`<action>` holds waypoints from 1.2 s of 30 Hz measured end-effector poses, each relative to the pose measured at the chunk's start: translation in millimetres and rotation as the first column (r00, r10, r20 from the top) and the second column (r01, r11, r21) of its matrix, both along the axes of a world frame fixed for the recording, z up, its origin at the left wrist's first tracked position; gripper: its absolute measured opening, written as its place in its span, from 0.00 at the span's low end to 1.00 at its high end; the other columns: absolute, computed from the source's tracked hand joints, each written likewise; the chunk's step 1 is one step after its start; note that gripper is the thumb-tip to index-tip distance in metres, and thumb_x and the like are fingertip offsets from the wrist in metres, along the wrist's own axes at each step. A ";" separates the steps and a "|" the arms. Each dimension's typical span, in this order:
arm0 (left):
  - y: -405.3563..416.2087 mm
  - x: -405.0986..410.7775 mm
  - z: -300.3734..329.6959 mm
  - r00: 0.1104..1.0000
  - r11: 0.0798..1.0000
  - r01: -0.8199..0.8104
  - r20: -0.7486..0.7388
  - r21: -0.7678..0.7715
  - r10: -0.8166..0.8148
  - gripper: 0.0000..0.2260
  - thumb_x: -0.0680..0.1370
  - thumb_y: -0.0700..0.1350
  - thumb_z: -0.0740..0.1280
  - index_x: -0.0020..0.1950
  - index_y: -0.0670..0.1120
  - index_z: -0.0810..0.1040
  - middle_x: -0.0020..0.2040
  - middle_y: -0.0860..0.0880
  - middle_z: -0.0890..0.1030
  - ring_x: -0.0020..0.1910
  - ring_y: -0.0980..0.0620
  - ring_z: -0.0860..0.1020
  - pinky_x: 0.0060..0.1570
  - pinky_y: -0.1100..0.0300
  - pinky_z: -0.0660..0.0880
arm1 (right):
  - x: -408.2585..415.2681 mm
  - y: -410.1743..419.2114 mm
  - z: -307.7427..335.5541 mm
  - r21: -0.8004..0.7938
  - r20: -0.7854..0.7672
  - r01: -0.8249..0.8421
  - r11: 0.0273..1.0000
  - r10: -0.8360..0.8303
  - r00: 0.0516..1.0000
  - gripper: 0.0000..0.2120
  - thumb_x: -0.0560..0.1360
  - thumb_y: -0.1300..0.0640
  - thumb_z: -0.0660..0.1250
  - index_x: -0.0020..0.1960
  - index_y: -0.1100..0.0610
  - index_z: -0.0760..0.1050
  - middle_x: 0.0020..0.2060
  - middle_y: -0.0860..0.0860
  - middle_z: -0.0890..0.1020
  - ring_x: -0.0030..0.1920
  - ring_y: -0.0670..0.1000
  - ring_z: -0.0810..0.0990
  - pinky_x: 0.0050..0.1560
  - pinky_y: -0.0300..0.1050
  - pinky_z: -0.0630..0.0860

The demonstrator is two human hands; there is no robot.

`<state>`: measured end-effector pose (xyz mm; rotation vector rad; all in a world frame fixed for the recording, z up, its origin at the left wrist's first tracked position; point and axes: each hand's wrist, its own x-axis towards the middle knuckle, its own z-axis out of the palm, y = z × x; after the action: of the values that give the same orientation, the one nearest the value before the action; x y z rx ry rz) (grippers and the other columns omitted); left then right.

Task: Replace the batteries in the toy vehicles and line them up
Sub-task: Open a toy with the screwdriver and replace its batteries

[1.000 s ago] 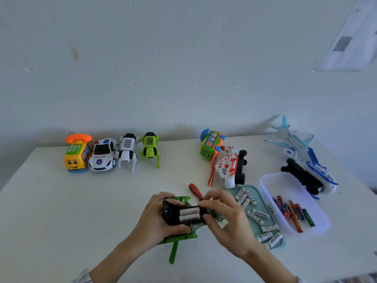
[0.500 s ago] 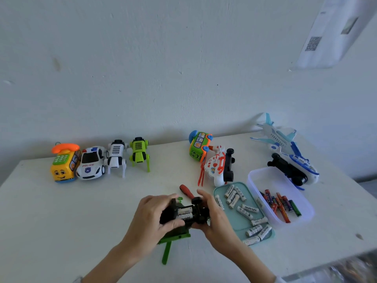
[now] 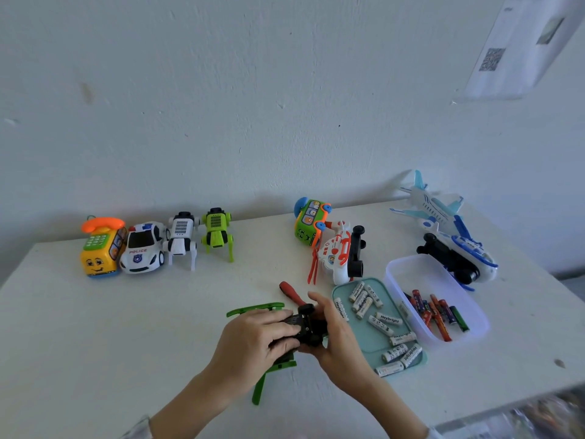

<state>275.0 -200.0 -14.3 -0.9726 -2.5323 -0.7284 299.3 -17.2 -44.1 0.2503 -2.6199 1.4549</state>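
My left hand (image 3: 253,339) and right hand (image 3: 337,335) both grip a green toy helicopter (image 3: 304,326) upside down above the worktop (image 3: 126,327).

The white police car (image 3: 142,248), standing second from the left in the row along the bench's (image 3: 95,327) far edge, is showing the word "POLICE" on its bonnet above a blue shield badge.

The white batteries (image 3: 387,319) lying on the teal tray (image 3: 367,346) near the bench's right front edge are carrying the brand name "Heybright" in dark print; smaller markings beside it are not legible.

The paper sheet (image 3: 522,45) hanging on the wall at the upper right is displaying a QR code (image 3: 491,59); any other print on the sheet is too blurred to read.
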 end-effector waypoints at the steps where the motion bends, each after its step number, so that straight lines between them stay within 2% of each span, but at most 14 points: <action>1: 0.7 0.6 0.0 1.000 1.000 -0.002 0.005 0.002 0.002 0.11 0.65 0.50 0.79 0.45 0.54 0.86 0.49 0.55 0.85 0.44 0.57 0.83 0.45 0.65 0.79 | 0.2 0.0 -0.2 -0.005 -0.001 0.000 1.000 0.000 1.000 0.40 0.67 0.55 0.76 0.65 0.29 0.56 0.54 0.39 0.75 0.56 0.44 0.76 0.57 0.42 0.74; 8: 2.0 -6.0 3.2 0.999 1.000 -0.024 0.024 0.008 0.024 0.12 0.63 0.46 0.81 0.44 0.53 0.86 0.46 0.57 0.84 0.42 0.58 0.81 0.41 0.67 0.78 | -4.1 0.8 5.2 -0.045 0.056 -0.008 0.999 0.010 0.998 0.37 0.68 0.62 0.76 0.65 0.40 0.58 0.51 0.42 0.76 0.54 0.38 0.74 0.54 0.29 0.71; 11: 1.4 -8.4 3.2 1.000 1.000 0.005 0.026 0.005 -0.005 0.11 0.64 0.45 0.80 0.44 0.52 0.86 0.46 0.57 0.84 0.40 0.58 0.81 0.38 0.65 0.79 | -4.6 0.0 10.1 -0.049 0.087 -0.010 0.999 0.014 0.996 0.37 0.68 0.63 0.76 0.65 0.42 0.59 0.49 0.41 0.75 0.53 0.37 0.74 0.52 0.28 0.71; 14: 1.7 -7.2 3.8 1.000 1.000 0.017 -0.002 -0.006 -0.017 0.11 0.64 0.45 0.80 0.44 0.52 0.86 0.45 0.57 0.84 0.39 0.58 0.81 0.38 0.66 0.78 | -4.5 5.7 21.6 -0.022 0.124 -0.052 0.998 0.054 0.991 0.34 0.68 0.66 0.73 0.63 0.41 0.63 0.51 0.42 0.78 0.53 0.40 0.77 0.52 0.33 0.74; 17: 3.3 -3.8 5.1 1.000 1.000 -0.001 -0.006 0.023 0.001 0.12 0.61 0.48 0.81 0.42 0.54 0.85 0.45 0.58 0.83 0.39 0.60 0.80 0.38 0.69 0.75 | -14.1 22.4 45.9 -0.104 0.307 -0.148 0.984 0.173 0.936 0.28 0.67 0.76 0.60 0.59 0.50 0.71 0.51 0.49 0.82 0.53 0.43 0.80 0.55 0.40 0.77; 19: 3.9 -2.4 4.0 1.000 0.999 -0.015 -0.004 0.033 0.015 0.13 0.60 0.49 0.81 0.42 0.54 0.85 0.44 0.59 0.83 0.39 0.60 0.79 0.39 0.69 0.74 | -27.1 31.1 61.4 -0.125 0.404 -0.138 0.982 0.178 0.897 0.25 0.68 0.78 0.56 0.56 0.56 0.74 0.49 0.53 0.83 0.51 0.46 0.82 0.56 0.48 0.78; 22: 4.0 -4.3 1.1 0.999 0.998 -0.033 -0.009 0.048 0.033 0.09 0.64 0.52 0.79 0.42 0.54 0.85 0.44 0.59 0.83 0.39 0.60 0.79 0.40 0.68 0.74 | -52.9 29.8 74.4 0.059 0.334 -0.093 0.994 0.068 0.940 0.15 0.74 0.72 0.59 0.53 0.56 0.75 0.47 0.52 0.81 0.46 0.49 0.82 0.54 0.48 0.79; 24: 3.9 -5.4 -0.8 0.999 0.998 -0.038 -0.020 0.053 0.039 0.08 0.69 0.56 0.71 0.42 0.54 0.85 0.45 0.59 0.83 0.38 0.59 0.80 0.39 0.66 0.75 | -72.5 19.4 76.1 0.214 0.296 -0.156 0.964 0.088 0.951 0.11 0.76 0.67 0.61 0.55 0.55 0.74 0.47 0.51 0.80 0.45 0.50 0.80 0.51 0.46 0.79; 26: 3.9 -5.6 -3.7 0.998 0.999 -0.035 -0.046 0.041 0.037 0.11 0.71 0.57 0.66 0.43 0.54 0.85 0.45 0.58 0.84 0.39 0.58 0.80 0.39 0.64 0.76 | -92.6 7.5 71.2 0.374 0.334 -0.276 0.885 0.150 0.931 0.12 0.77 0.63 0.63 0.59 0.56 0.73 0.50 0.53 0.79 0.45 0.51 0.78 0.50 0.46 0.78; 28: 3.9 -4.4 -4.4 0.998 0.999 -0.029 -0.061 0.034 0.031 0.11 0.72 0.57 0.65 0.43 0.54 0.85 0.45 0.58 0.84 0.39 0.58 0.80 0.39 0.63 0.76 | -109.8 -3.2 61.4 0.526 0.392 -0.398 0.752 0.201 0.898 0.17 0.75 0.59 0.68 0.63 0.57 0.71 0.53 0.55 0.78 0.47 0.52 0.76 0.51 0.47 0.76; 30: 3.8 -4.6 -3.4 0.998 0.999 -0.027 -0.059 0.040 0.030 0.11 0.71 0.57 0.65 0.42 0.54 0.85 0.45 0.58 0.84 0.39 0.58 0.80 0.40 0.64 0.76 | -123.1 -11.8 48.0 0.589 0.437 -0.437 0.680 0.187 0.880 0.24 0.73 0.57 0.71 0.66 0.58 0.69 0.56 0.55 0.77 0.49 0.55 0.78 0.52 0.48 0.77; 32: 3.8 -5.0 -1.6 0.998 0.999 -0.029 -0.050 0.042 0.031 0.11 0.71 0.57 0.65 0.41 0.55 0.84 0.45 0.58 0.84 0.39 0.58 0.80 0.41 0.65 0.74 | -130.4 -17.5 32.8 0.613 0.465 -0.444 0.654 0.156 0.871 0.28 0.71 0.58 0.73 0.67 0.59 0.67 0.56 0.58 0.77 0.48 0.60 0.81 0.50 0.54 0.79; 34: 3.5 -5.0 -0.6 0.998 0.999 -0.028 -0.046 0.039 0.030 0.11 0.71 0.57 0.65 0.41 0.55 0.84 0.45 0.58 0.84 0.39 0.59 0.80 0.41 0.66 0.73 | -132.3 -19.7 22.8 0.648 0.474 -0.447 0.617 0.134 0.870 0.24 0.72 0.63 0.70 0.66 0.60 0.67 0.55 0.61 0.78 0.49 0.60 0.80 0.50 0.56 0.79; 36: 3.2 -4.2 -0.4 0.998 0.999 -0.023 -0.050 0.036 0.025 0.10 0.71 0.57 0.65 0.41 0.55 0.84 0.45 0.59 0.83 0.39 0.59 0.80 0.40 0.67 0.72 | -127.9 -16.3 21.4 0.648 0.439 -0.398 0.650 0.108 0.892 0.22 0.72 0.65 0.67 0.65 0.60 0.66 0.53 0.60 0.78 0.48 0.59 0.80 0.48 0.54 0.80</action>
<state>270.7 -196.8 -14.7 -0.9352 -2.4753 -0.7305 171.4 -33.5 -22.8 0.4896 -3.4903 0.4061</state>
